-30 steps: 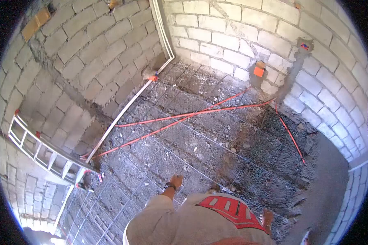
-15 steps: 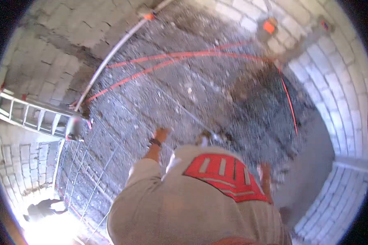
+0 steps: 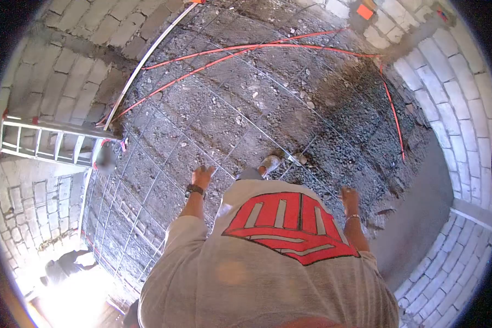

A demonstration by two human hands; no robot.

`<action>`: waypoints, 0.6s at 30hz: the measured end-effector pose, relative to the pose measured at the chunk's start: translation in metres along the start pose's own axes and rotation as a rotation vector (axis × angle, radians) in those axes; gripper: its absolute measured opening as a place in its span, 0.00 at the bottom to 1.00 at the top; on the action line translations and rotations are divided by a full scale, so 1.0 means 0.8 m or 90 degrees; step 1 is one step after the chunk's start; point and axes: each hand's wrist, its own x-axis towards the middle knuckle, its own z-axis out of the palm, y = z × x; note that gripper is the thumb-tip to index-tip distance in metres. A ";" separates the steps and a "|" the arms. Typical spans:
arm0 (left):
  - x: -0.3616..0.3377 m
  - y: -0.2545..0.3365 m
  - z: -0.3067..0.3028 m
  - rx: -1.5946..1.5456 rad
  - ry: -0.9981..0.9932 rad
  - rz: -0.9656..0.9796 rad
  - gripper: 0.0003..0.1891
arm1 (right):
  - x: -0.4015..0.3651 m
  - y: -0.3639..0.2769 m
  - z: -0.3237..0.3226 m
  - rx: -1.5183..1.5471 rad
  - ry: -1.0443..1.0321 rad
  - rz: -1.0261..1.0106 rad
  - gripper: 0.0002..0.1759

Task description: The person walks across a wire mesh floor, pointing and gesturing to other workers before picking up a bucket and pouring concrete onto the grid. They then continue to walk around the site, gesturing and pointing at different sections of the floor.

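Rods (image 3: 273,143) and tubes (image 3: 311,46) cross rubble (image 3: 361,142) beyond left hand (image 3: 202,176) and right hand (image 3: 350,201); fingers' closure I can't tell.

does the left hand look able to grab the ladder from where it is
Probably not without a step: the ladder is well off beyond the left hand, across rubble and thin bars, though nothing tall seems to block the way.

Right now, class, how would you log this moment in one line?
left hand: above rubble floor, nothing visible held | right hand: likewise | red tubes: crossed on floor | ladder: beside block wall
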 end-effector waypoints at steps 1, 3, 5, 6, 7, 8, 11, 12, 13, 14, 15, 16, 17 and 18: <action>0.001 -0.006 0.005 0.027 0.083 0.068 0.21 | 0.000 -0.009 -0.002 -0.004 -0.014 0.045 0.13; -0.011 0.000 -0.002 0.020 0.075 0.030 0.19 | 0.000 -0.005 0.001 0.054 -0.006 0.000 0.12; -0.025 0.000 -0.006 0.014 0.062 -0.006 0.18 | -0.002 -0.008 -0.007 0.118 0.020 -0.093 0.12; -0.031 -0.006 -0.006 0.196 0.011 0.134 0.15 | -0.008 -0.035 -0.024 -0.241 0.011 -0.207 0.11; -0.037 -0.011 -0.007 0.367 -0.002 0.288 0.14 | -0.006 -0.057 -0.034 -0.603 0.009 -0.311 0.10; -0.008 -0.068 0.032 0.373 0.031 0.397 0.14 | -0.001 -0.038 -0.027 -0.448 0.029 -0.275 0.10; 0.006 -0.113 0.075 0.540 0.158 0.457 0.17 | -0.007 -0.058 -0.038 -0.633 0.086 -0.407 0.10; -0.008 -0.078 0.053 0.529 -0.068 0.314 0.18 | 0.018 -0.050 -0.034 -0.634 -0.098 -0.107 0.09; -0.010 -0.065 0.046 0.468 -0.142 0.261 0.19 | 0.009 -0.020 -0.031 -0.503 0.115 -0.335 0.08; 0.000 -0.075 0.062 0.475 -0.119 0.252 0.19 | 0.003 -0.054 -0.041 -0.569 -0.004 -0.302 0.11; 0.009 -0.083 0.069 0.515 -0.122 0.320 0.18 | 0.004 -0.050 -0.038 -0.565 -0.006 -0.313 0.11; 0.026 -0.090 0.073 0.450 -0.107 0.384 0.19 | 0.014 -0.032 -0.034 -0.578 -0.109 -0.291 0.11; 0.016 -0.056 0.052 0.359 -0.098 0.233 0.20 | 0.042 0.053 0.004 -0.350 0.031 -0.145 0.12; 0.003 -0.032 0.049 0.247 -0.091 0.075 0.23 | 0.029 0.026 -0.011 -0.389 -0.030 -0.111 0.12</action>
